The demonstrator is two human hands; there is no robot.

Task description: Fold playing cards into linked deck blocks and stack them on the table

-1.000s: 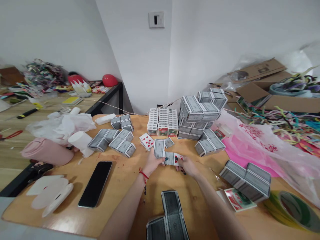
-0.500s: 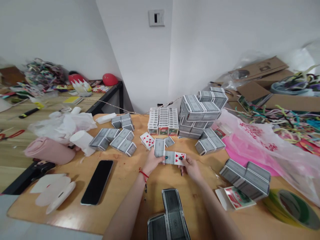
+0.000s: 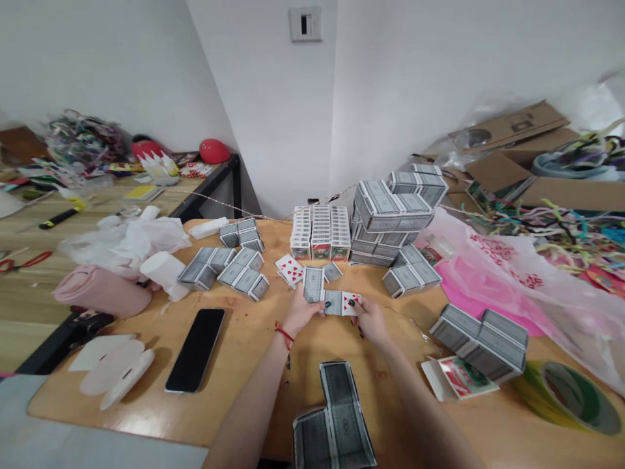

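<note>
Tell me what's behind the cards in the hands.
Behind the held cards are face-up heart cards and a grey card piece, with card boxes farther back. What the held cards cover is hidden.

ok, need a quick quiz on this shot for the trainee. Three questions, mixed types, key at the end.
1. What print shows on the card end pinched by the right hand?
A) black spades
B) red hearts
C) a green star

2. True or false: the phone lies underneath the tape roll.

3. Fill the gap: the bracelet on the wrist of the left hand is ____ in color.

Key:
1. B
2. False; the phone lies well apart, on the left side of the table.
3. red
</note>
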